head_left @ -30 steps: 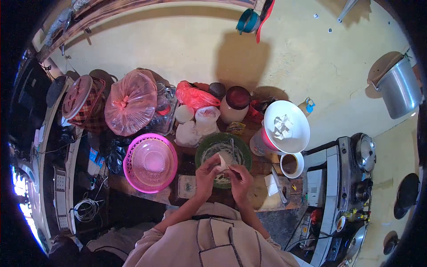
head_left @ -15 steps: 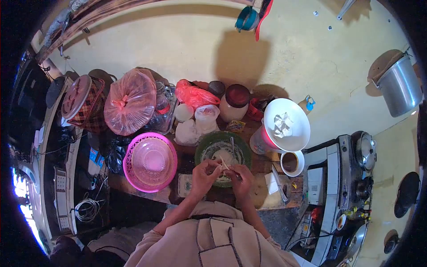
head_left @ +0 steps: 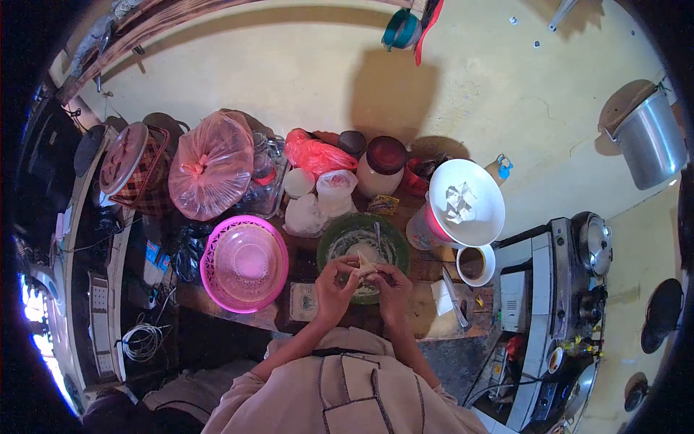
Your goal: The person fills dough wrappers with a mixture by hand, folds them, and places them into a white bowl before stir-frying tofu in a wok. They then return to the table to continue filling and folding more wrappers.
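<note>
Left: round pink basin, plastic, openwork rim. Left hand: fingers pinching pale piece above green bowl. Piece thin, roughly triangular; tip points far, slightly left; long axis roughly near to far. Bowl round, inside smeared white. Right hand: fingertips closed on piece's right side. Farther right: flat white paper, slim knife alongside, round white cup holding dark liquid.

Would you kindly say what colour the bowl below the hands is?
The bowl is green, seen in the head view.
</note>
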The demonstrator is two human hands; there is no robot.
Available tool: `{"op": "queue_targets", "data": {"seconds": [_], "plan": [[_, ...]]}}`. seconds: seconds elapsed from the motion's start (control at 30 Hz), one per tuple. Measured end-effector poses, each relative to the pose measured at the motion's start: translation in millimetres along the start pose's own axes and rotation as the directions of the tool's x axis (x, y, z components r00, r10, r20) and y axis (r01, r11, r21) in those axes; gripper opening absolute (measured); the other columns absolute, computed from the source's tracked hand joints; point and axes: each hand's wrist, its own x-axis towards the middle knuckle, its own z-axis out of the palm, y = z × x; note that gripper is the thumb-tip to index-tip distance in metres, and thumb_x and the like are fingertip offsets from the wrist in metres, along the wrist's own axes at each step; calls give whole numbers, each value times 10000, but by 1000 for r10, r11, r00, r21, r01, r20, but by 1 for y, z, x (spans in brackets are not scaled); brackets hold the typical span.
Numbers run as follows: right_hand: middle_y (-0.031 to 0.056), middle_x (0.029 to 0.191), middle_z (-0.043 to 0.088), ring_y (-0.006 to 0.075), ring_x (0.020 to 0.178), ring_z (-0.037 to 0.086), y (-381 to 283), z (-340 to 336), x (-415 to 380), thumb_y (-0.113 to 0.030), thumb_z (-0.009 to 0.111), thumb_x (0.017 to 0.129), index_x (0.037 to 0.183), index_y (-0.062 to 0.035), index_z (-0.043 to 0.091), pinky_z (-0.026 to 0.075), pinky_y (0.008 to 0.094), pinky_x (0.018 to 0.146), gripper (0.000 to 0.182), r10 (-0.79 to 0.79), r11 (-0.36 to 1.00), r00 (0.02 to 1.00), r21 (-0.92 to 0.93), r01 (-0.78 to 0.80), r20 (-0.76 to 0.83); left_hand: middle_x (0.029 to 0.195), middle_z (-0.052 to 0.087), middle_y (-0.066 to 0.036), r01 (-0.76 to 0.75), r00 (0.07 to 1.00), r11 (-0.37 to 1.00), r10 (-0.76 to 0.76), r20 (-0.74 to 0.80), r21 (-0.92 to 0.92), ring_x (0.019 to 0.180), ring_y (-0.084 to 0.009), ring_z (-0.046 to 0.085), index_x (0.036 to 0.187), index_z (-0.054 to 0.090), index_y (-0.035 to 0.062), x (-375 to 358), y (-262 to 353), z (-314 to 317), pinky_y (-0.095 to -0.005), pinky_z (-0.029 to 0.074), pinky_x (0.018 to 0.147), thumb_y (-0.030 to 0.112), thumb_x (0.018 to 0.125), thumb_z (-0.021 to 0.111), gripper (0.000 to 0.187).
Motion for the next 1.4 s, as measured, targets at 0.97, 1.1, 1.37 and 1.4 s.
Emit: {"op": "queue_targets", "data": {"seconds": [0.97, 1.1, 1.37, 1.4], "plan": [[79, 766, 605, 133, 658, 597, -23, -6, 10, -35, 612, 757, 923, 39, 553, 505, 243, 597, 192, 74, 997, 986, -34, -69, 150, 847, 619, -43, 208, 978, 978, -208, 38, -3, 753, -89, 578, 950, 588, -16, 2, -6, -1, -205, 465, 655, 4, 765, 608, 187], [106, 799, 605, 163, 683, 615, -14, -4, 3, -1, 580, 771, 903, 53, 553, 519, 250, 612, 145, -61, 987, 995, -141, 71, 74, 827, 620, -36, 226, 974, 967, -226, 9, -117, 741, -83, 572, 911, 604, -13, 4, -20, -6, -208, 463, 659, 7, 759, 617, 154], [109, 767, 632, 145, 655, 621, -6, -9, 1, -55, 608, 769, 876, 15, 597, 502, 250, 591, 128, -151, 937, 978, -295, 188, 143, 841, 614, -60, 5, 999, 993, -9, 31, 115, 764, -115, 576, 901, 596, -33, 7, -13, -9, -231, 463, 700, -13, 748, 611, 154], [107, 771, 631, 145, 659, 619, -6, -10, 2, -52, 603, 772, 877, 15, 598, 503, 251, 594, 124, -161, 932, 971, -296, 208, 175, 851, 611, -62, 52, 997, 999, -53, 51, 15, 772, -118, 575, 910, 592, -33, 7, -13, -10, -235, 465, 706, -8, 760, 598, 153]]}}
